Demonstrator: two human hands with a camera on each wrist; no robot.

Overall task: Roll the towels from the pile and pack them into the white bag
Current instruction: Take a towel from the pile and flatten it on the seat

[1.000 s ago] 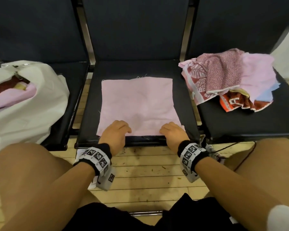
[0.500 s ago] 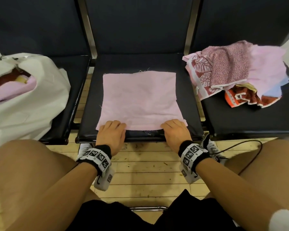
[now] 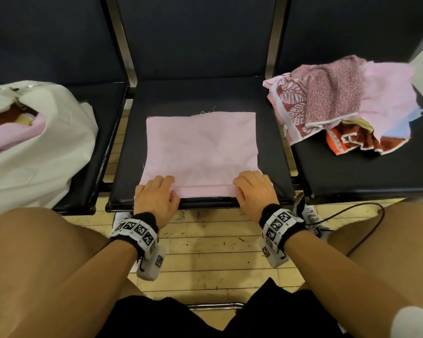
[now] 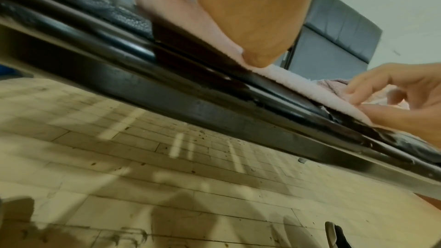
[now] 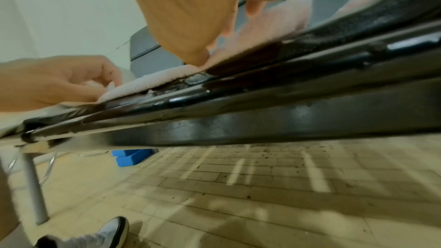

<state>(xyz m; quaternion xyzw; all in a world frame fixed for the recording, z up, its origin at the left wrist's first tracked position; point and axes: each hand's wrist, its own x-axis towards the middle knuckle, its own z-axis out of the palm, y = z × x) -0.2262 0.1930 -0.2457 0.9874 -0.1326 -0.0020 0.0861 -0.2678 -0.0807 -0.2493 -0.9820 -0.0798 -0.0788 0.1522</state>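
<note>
here the pink towel (image 3: 200, 147) lies flat on the middle seat (image 3: 271, 142), its near edge turned over into a narrow fold. the left hand (image 3: 155, 195) pinches the fold at its left end, the right hand (image 3: 253, 190) pinches it at the right end, fingers curled over the cloth. the white bag (image 3: 37, 164) sits on the left seat, mouth open, pink cloth inside. the towel pile (image 3: 340, 103) rests on the right seat.
</note>
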